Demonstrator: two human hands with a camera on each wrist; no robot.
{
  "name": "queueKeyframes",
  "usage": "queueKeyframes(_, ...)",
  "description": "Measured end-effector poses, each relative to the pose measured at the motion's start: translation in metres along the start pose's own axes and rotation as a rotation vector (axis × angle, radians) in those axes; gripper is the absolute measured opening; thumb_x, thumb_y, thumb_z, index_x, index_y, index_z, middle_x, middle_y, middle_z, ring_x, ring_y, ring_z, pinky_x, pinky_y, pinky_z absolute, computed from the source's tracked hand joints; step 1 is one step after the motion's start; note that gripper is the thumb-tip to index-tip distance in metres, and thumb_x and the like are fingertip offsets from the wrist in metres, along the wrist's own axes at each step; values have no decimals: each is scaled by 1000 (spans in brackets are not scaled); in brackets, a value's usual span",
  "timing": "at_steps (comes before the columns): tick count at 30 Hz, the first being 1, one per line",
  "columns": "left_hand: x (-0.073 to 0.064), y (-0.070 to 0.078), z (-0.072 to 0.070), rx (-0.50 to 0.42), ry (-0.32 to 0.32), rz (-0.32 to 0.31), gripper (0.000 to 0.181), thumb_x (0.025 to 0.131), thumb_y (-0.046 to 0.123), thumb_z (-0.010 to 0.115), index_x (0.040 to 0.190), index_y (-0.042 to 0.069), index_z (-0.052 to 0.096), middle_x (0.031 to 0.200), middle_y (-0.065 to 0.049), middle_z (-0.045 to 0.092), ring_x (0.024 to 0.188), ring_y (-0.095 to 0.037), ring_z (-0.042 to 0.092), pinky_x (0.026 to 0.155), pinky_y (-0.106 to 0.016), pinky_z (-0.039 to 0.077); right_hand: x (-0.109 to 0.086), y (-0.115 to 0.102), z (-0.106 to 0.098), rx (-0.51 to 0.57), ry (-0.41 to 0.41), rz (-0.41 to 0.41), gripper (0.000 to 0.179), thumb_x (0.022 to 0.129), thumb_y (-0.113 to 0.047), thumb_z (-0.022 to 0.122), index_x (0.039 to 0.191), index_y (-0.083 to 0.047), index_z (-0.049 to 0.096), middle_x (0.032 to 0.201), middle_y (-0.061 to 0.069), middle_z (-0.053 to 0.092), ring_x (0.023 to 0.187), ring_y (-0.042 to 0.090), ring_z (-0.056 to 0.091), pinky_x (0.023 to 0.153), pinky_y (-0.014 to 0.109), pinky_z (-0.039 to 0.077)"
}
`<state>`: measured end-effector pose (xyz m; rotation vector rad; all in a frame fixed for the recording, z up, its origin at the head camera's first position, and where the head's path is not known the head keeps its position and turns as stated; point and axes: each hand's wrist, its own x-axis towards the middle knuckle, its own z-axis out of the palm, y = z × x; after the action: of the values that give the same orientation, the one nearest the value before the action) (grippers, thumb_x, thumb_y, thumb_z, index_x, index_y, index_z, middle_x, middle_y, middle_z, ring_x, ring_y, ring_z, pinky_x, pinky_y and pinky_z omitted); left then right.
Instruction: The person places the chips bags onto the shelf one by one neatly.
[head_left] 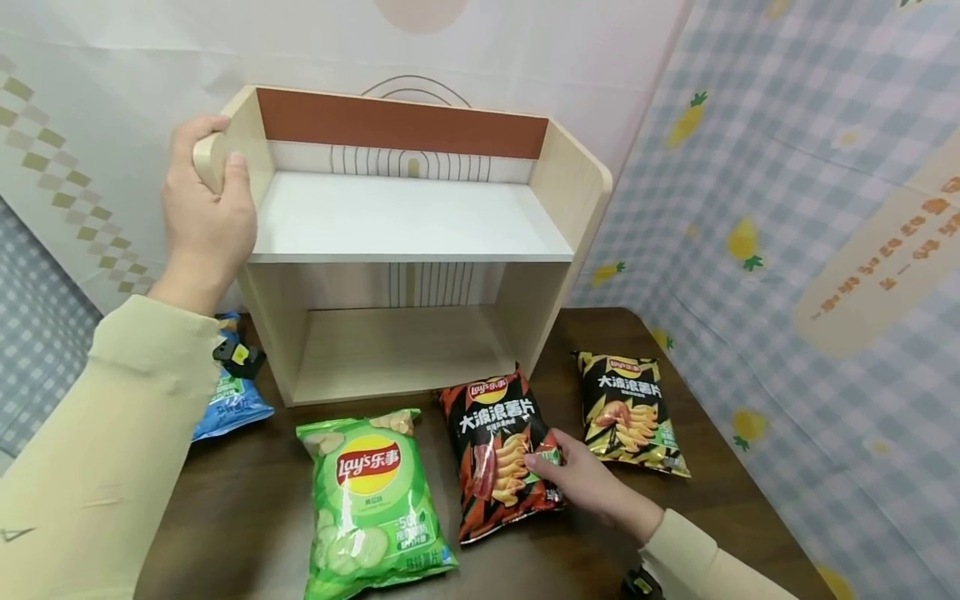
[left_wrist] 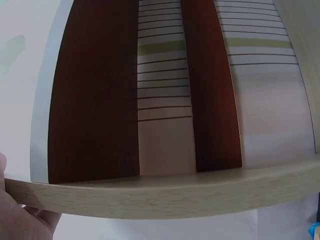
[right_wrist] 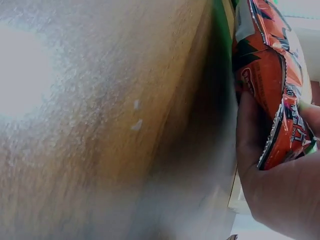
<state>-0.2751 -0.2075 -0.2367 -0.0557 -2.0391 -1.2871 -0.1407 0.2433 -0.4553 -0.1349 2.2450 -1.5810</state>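
Observation:
My left hand [head_left: 210,208] grips the upper left side panel of a small wooden shelf [head_left: 405,258], thumb on the near side and fingers over its edge. In the left wrist view the panel's pale edge [left_wrist: 165,200] runs across, with part of that hand [left_wrist: 22,220] at its end. On the right, my other hand [head_left: 581,475] pinches the side of a red and black bag of chips [head_left: 495,450] in front of the shelf. The right wrist view shows the bag [right_wrist: 267,75] between the thumb and fingers of that hand [right_wrist: 280,185], beside the brown tabletop [right_wrist: 100,150].
A green bag of chips [head_left: 371,508] lies left of the red one. To the right lies a black and yellow chip bag [head_left: 633,412]. A blue bag [head_left: 232,408] sits partly behind my left sleeve. Patterned cloth [head_left: 780,250] hangs behind and at the right.

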Motion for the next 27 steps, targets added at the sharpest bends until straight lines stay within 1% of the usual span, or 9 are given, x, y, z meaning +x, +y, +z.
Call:
queueKeyframes(3, 0, -1, 1, 4, 12, 4, 38, 100, 26, 44, 134, 41, 45, 119, -1, 50, 88, -10, 46, 67, -27, 37, 4, -2, -1, -1, 24, -10, 54, 93, -35, 64, 134, -4, 46, 113, 10, 66, 98, 24, 65, 82, 36, 52)
queueKeyframes(6, 1, -1, 2, 9, 18, 8, 37, 100, 26, 44, 134, 41, 45, 117, 1, 49, 88, -10, 46, 67, -27, 37, 14, -5, -2, 1, 44, -24, 53, 93, -35, 64, 134, -5, 47, 113, 11, 66, 98, 24, 65, 82, 36, 53)
queueKeyframes(13, 1, -3, 2, 24, 28, 17, 37, 98, 25, 46, 133, 40, 47, 96, 6, 46, 73, -12, 42, 60, -26, 36, 43, -15, -3, 61, 75, -44, 49, 95, -33, 63, 131, -4, 46, 111, 13, 66, 95, 26, 66, 79, 38, 53)
queueKeyframes(18, -1, -3, 3, 21, 29, 26, 37, 99, 25, 46, 132, 41, 47, 98, 6, 46, 74, -11, 42, 61, -28, 35, 64, -22, -1, 79, 105, -35, 44, 95, -32, 63, 128, -6, 48, 106, 12, 66, 91, 25, 66, 78, 37, 53)
queueKeyframes(22, -1, -1, 2, 24, 24, 36, 37, 99, 25, 45, 133, 40, 46, 95, 6, 45, 71, -12, 41, 60, -28, 34, 79, -25, -3, 63, 140, -34, 38, 95, -34, 62, 120, -7, 52, 102, 11, 64, 87, 22, 62, 75, 35, 50)
queueKeyframes(24, -2, -1, 1, 29, 19, 37, 37, 99, 26, 44, 133, 40, 45, 94, 6, 45, 71, -13, 40, 59, -28, 34, 85, -24, -5, 66, 157, -28, 36, 95, -34, 62, 118, -7, 54, 103, 11, 64, 87, 22, 61, 75, 36, 50)
queueKeyframes(27, -2, -1, 0, 26, 19, 33, 37, 100, 25, 44, 133, 40, 45, 98, 6, 45, 72, -12, 40, 60, -28, 35, 89, -21, -5, 36, 188, 8, 41, 95, -35, 62, 123, -7, 54, 108, 12, 63, 92, 23, 61, 78, 37, 50)
